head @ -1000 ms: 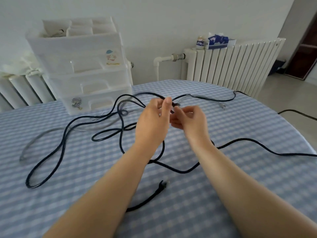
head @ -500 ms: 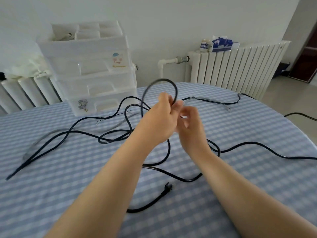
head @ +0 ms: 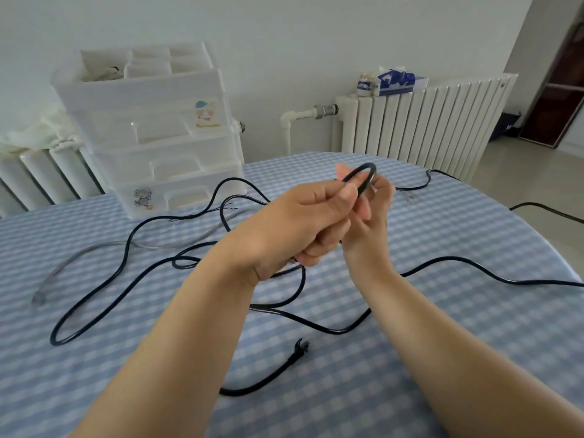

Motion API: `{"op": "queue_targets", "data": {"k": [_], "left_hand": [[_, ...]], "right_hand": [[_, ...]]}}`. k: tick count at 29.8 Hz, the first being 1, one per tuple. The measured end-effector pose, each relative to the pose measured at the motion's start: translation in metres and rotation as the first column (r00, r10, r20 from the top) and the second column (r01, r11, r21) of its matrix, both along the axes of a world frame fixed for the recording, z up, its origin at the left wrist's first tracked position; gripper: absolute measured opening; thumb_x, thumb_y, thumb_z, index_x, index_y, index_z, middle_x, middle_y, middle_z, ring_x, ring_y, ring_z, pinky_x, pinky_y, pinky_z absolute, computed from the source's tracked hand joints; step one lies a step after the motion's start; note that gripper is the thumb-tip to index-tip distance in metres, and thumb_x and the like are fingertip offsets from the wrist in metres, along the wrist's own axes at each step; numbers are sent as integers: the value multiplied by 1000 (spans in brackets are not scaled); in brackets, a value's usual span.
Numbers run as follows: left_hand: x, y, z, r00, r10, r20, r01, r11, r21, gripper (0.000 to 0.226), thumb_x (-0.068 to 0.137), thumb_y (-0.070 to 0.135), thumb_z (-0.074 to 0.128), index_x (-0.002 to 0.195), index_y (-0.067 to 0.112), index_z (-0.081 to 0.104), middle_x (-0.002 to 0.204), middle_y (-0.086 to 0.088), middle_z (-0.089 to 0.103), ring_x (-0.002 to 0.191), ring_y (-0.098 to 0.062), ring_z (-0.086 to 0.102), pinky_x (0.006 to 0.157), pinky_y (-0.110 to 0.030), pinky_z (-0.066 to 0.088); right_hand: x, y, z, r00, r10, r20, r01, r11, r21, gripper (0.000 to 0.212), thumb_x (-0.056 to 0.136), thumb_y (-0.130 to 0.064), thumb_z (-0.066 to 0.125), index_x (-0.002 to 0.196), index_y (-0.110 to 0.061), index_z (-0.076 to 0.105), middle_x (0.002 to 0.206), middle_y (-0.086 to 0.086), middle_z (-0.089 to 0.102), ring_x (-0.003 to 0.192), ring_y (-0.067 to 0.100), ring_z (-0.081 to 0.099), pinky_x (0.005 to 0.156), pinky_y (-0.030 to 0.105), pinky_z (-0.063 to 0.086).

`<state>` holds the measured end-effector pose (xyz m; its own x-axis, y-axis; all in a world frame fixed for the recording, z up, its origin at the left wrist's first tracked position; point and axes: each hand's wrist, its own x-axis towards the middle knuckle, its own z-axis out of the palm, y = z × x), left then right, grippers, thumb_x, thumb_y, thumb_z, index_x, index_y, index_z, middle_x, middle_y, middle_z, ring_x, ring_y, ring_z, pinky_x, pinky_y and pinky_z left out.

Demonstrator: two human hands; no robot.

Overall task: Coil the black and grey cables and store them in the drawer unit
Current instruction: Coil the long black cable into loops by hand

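Both hands' grip, left hand (head: 303,222) and right hand (head: 371,207), holds a small loop of thin glossy black cable (head: 363,175) (the rest sprawls across the checked surface (head: 474,311)).

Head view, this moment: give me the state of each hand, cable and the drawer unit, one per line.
left hand: gripping the black cable, fingers curled round it.
right hand: holding the small raised loop.
black cable: one small loop formed between the hands, the rest sprawled uncoiled on the table.
grey cable: lying loose on the table, untouched.
drawer unit: upright, all front drawers closed.
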<state>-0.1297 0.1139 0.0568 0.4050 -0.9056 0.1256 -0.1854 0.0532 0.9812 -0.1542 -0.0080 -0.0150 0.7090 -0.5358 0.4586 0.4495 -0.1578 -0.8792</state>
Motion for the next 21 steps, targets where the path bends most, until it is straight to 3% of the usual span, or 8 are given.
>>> {"op": "queue_targets", "data": {"k": [2, 4, 8, 11, 14, 16, 18, 21], "left_hand": [[1, 1, 1, 995, -47, -92, 36, 992, -118, 33, 102, 32, 35, 102, 9, 59, 49, 10, 26, 41, -6, 17, 38, -16, 16], [7, 1, 3, 974, -8, -228, -56, 961, -270, 32, 100, 35, 36, 102, 15, 61, 50, 10, 19, 39, -4, 15, 37, -14, 16], [31, 9, 7, 859, 133, -495, -396, 786, -476, 32, 104, 36, 29, 95, 19, 54, 50, 10, 19, 37, -1, 19, 33, -14, 19], [49, 18, 0, 789, 307, -533, -572, 684, -452, 29, 105, 32, 29, 89, 18, 49, 60, 8, 39, 45, -6, 28, 39, -18, 23], [53, 17, -11, 730, 630, -266, -681, 637, -360, 29, 106, 27, 27, 88, 14, 48, 83, 3, 59, 61, -10, 50, 49, -23, 42], [53, 13, -16, 723, 686, -75, -671, 673, -312, 28, 106, 24, 25, 95, 12, 47, 107, 4, 64, 91, -12, 63, 73, -30, 56], [57, 10, -23, 737, 670, 89, -632, 729, -261, 25, 105, 27, 24, 96, 18, 46, 122, 9, 59, 115, -13, 57, 95, -41, 51], [60, 7, -32, 697, 617, 366, -584, 784, -209, 20, 104, 33, 26, 90, 31, 41, 122, 18, 56, 119, -12, 54, 102, -48, 43]], "right_hand": [[1, -1, 4, 1000, 17, 1, -17, 997, 77, 27, 100, -18, 48, 120, -4, 34, 78, -18, 61, 73, 3, 60, 74, 23, 53], [5, 0, 6, 994, 105, -8, -104, 987, 125, 10, 103, -18, 39, 107, -9, 39, 62, 1, 47, 46, 13, 46, 49, 25, 48], [13, 8, -1, 934, 187, -305, -221, 972, -78, 20, 105, -27, 32, 99, -26, 52, 56, -8, 41, 35, 8, 34, 36, 25, 33], [8, 14, -4, 841, 105, -530, -336, 871, -360, 26, 103, -30, 37, 122, -28, 55, 58, -6, 44, 41, 8, 35, 39, 24, 31], [1, 22, -3, 828, -60, -558, -373, 683, -628, 34, 103, -30, 36, 136, -30, 45, 62, -10, 50, 45, 3, 43, 45, 19, 32], [-4, 27, 0, 842, -113, -528, -380, 572, -727, 37, 103, -28, 33, 139, -27, 42, 86, -7, 59, 66, 7, 54, 58, 24, 42], [-5, 28, 2, 860, -125, -495, -359, 540, -761, 34, 103, -28, 33, 132, -22, 50, 109, -2, 61, 84, 17, 59, 72, 36, 49], [-5, 27, 5, 873, -150, -464, -326, 530, -783, 26, 102, -31, 38, 114, -19, 59, 103, -4, 62, 88, 20, 60, 74, 38, 50]]}}
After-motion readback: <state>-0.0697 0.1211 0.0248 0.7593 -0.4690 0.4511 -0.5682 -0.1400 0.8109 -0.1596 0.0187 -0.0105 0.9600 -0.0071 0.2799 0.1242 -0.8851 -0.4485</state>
